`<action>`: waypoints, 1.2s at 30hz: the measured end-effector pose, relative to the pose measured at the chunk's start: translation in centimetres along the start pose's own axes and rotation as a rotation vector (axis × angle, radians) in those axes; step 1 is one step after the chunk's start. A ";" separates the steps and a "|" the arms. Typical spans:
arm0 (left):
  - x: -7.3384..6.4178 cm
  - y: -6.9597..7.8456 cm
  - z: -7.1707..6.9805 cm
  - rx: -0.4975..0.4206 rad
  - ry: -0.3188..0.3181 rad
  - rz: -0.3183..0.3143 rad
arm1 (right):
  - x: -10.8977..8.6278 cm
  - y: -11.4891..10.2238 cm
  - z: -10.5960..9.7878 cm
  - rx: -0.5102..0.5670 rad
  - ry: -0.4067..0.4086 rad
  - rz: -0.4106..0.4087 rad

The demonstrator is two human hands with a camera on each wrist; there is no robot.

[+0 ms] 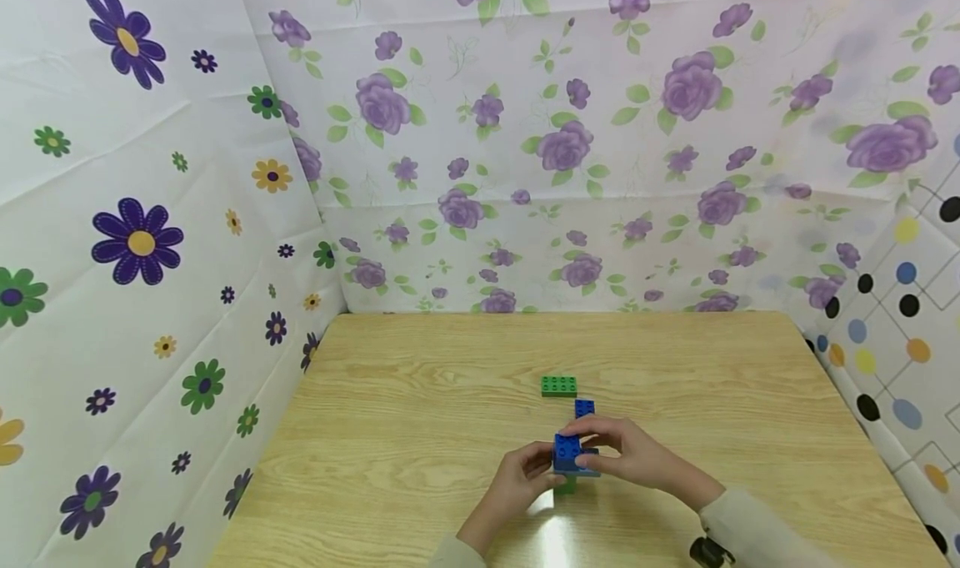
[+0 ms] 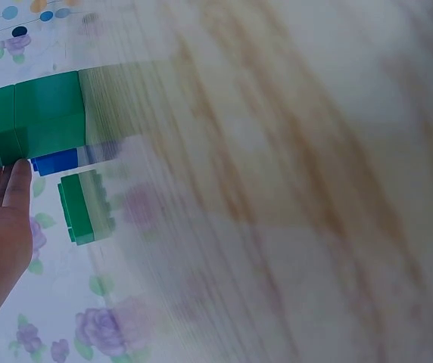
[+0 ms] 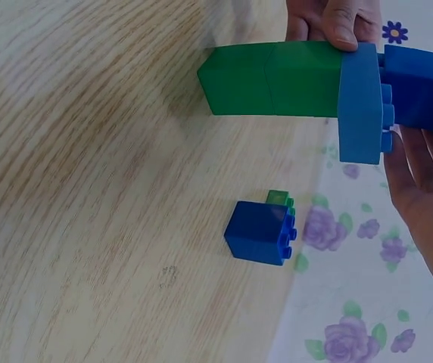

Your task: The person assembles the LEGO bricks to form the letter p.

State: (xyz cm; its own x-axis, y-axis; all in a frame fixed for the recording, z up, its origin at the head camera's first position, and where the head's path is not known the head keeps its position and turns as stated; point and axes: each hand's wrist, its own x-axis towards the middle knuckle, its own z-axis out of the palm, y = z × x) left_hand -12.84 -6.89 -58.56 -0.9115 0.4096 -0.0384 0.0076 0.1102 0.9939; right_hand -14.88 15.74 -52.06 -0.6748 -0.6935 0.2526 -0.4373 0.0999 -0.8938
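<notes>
Four blocks in a tower, two left loose on the table

So the tower's at four pieces by my count. At the bottom there's a smooth green plastic block point(image 3: 235, 79) standing on the pale wood-grain table point(image 1: 420, 401), then a second green plastic block point(image 3: 303, 79), then a flat light-blue studded plastic brick point(image 3: 359, 106) laid across, and a chunky dark-blue studded plastic block point(image 1: 567, 449) up top. It sits over just one end of the light-blue brick, leaving bare studs at the other.

The right hand point(image 1: 637, 455) has thumb and fingers pinched on that top block. The left hand point(image 1: 521, 475) is lower down, clamped round the side, thumb on the upper green block right by the light-blue brick.

I'd call the stacking mostly done, but I can't tell if the top block is pressed fully home.

Not joined on: a loose dark-blue plastic block point(image 3: 254, 233) just beyond the tower, plus a loose green eight-stud plastic brick point(image 1: 558, 386) a bit further back. Neither has a hand on it.
</notes>
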 end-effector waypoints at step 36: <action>0.1 -0.1 0.0 0.008 -0.003 0.018 | -0.1 -0.4 1.5 -0.186 0.155 0.050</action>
State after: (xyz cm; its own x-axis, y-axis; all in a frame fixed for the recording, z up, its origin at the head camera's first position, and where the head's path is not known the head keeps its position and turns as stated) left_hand -12.94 -6.83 -58.66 -0.9099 0.4142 -0.0205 0.0277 0.1098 0.9936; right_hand -13.76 14.72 -52.29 -0.7751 -0.5683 0.2761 -0.4931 0.2709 -0.8267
